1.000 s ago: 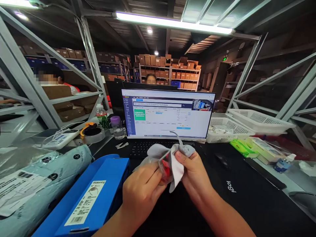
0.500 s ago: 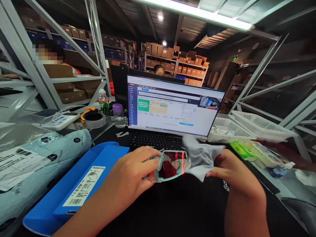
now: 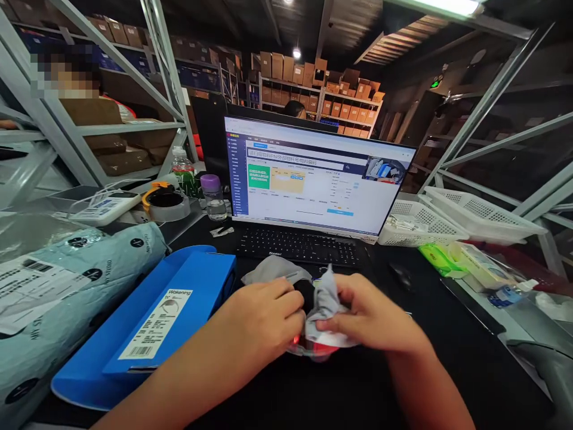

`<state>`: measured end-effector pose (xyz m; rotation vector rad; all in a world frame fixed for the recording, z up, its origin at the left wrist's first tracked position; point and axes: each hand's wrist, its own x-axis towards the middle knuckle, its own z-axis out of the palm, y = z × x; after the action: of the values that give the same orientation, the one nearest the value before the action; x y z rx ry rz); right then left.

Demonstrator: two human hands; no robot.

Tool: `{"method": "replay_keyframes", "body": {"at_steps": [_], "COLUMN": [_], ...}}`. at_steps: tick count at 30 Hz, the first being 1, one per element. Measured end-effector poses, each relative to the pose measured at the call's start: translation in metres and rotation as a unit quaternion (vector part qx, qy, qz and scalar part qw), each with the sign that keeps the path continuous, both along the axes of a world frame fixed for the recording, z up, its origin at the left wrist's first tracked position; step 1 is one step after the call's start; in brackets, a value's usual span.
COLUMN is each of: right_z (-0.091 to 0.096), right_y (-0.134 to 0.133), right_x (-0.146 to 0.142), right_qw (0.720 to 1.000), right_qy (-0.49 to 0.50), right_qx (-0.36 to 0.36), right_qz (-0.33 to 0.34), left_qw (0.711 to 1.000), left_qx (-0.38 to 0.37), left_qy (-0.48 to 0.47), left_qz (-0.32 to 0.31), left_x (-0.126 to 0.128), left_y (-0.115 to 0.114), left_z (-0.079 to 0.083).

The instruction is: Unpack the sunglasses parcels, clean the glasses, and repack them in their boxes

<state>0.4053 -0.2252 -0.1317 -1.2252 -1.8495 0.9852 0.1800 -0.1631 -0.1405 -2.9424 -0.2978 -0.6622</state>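
My left hand (image 3: 268, 316) has its fingers curled round the sunglasses (image 3: 321, 349), low over the black desk in front of the keyboard. They have a clear frame and red mirrored lenses, mostly covered by my hands and the cloth. In my right hand (image 3: 371, 310), a crumpled grey cloth (image 3: 326, 301) is pinched between thumb and fingers, lying against the lens. Just beyond my left hand shows a rounded grey item (image 3: 277, 269), partly hidden. An open blue box (image 3: 197, 286) with a "Wakening" label lies left of my left hand.
A monitor (image 3: 308, 173) and black keyboard (image 3: 290, 245) stand ahead. At left are a pale blue padded parcel (image 3: 129, 257), tape roll (image 3: 168, 206) and purple-lidded bottle (image 3: 212, 200). White baskets (image 3: 483, 218), a mouse (image 3: 400, 276) and a green packet (image 3: 441, 260) are at right.
My right hand has moved left, bringing the cloth over the lens. The sunglasses have turned and dropped lower. The rounded grey item now shows behind my left hand.
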Motion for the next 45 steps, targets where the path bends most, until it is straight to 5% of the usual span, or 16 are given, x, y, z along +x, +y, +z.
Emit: {"method": "replay_keyframes", "body": {"at_steps": [4, 10, 17, 23, 29, 38, 45], "right_z": [-0.002, 0.011, 0.004, 0.013, 0.005, 0.017, 0.006], "right_y": [0.003, 0.011, 0.003, 0.013, 0.004, 0.017, -0.005], "right_x": [-0.014, 0.026, -0.01, 0.028, -0.009, 0.038, -0.014], "right_qw": [0.999, 0.979, 1.0, 0.983, 0.997, 0.984, 0.985], "right_qy": [-0.012, 0.061, -0.002, 0.018, -0.004, -0.042, -0.103], "right_qx": [0.038, -0.108, 0.019, -0.036, 0.076, 0.085, 0.137], "right_qz": [-0.022, 0.163, 0.012, 0.18, 0.023, 0.154, -0.005], "left_qw": [0.999, 0.998, 0.999, 0.998, 0.997, 0.998, 0.998], "left_qx": [0.04, -0.02, 0.0, -0.013, 0.031, 0.012, 0.026], "left_qy": [-0.014, -0.034, -0.026, -0.049, -0.05, -0.052, -0.056], "left_qz": [-0.002, -0.042, -0.027, -0.033, -0.044, -0.021, -0.027], "left_x": [-0.003, -0.011, -0.005, -0.008, 0.0, -0.008, -0.001], "left_y": [0.002, 0.005, 0.004, 0.003, 0.003, 0.003, -0.001], "left_z": [-0.001, 0.011, -0.003, 0.009, 0.001, 0.011, 0.002]}}
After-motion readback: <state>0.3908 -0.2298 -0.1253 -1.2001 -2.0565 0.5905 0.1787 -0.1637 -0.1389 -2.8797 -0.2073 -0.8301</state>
